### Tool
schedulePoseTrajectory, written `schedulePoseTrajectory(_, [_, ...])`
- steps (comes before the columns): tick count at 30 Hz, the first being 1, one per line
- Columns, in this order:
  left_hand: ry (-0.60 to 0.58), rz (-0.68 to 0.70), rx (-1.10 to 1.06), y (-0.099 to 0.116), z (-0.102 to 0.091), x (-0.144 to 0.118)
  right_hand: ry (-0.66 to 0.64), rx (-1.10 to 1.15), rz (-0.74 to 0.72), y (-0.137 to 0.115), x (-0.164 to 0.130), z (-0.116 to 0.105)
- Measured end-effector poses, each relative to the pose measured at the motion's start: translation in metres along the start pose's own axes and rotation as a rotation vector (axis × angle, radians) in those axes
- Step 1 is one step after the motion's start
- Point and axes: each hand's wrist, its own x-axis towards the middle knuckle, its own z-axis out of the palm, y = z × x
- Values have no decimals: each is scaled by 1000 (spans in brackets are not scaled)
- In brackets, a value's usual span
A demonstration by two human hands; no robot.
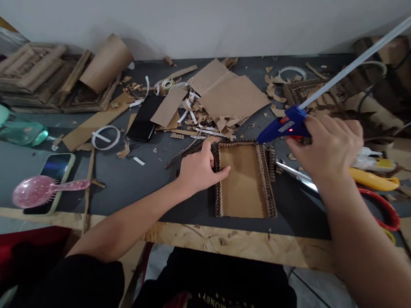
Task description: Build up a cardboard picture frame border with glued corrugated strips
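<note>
A shallow cardboard tray (242,189) lies near the middle of the table (295,216), close to its near edge, with ridged strips standing along its left, far and right sides; no strip is seen along the near side. The tray is grasped by the left hand (201,168) at its left side, close to the far left corner, with the thumb reaching over the inside; how firmly it is pressed cannot be told. The glue gun (285,125) is clasped in the right hand (330,145), and its nozzle (262,138) is pointed down at the far right corner; whether the rim is touched, or glue is flowing, is not clear.

For this step, the tray is best steadied flat with light pressure, so that the strips are not crushed or pushed out of line. The nozzle is best guided slowly, with a thin, even bead laid rather than a thick blob, since spill into the ridges seems likely. The left fingers should be held well clear of the hot tip. The long glue stick (369,57), which juts to the far right, could tip the gun, so a level wrist is advised. Care is also needed around the metal blade (297,175) just right of the tray, and loose scraps (228,124) beyond the far side should be kept off wet glue.
</note>
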Motion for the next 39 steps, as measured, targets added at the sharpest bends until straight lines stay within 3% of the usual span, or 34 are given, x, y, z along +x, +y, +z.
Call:
schedulePoseTrajectory(6, [27,18,5,-2,1,0,0,8,-63,1,-2,1])
schedulePoseTrajectory(19, [9,13,11,0,0,0,-60,0,-40,4,5,-2])
schedulePoseTrajectory(39, [-2,21,39,-2,1,1,168,-37,-185,-1,-7,3])
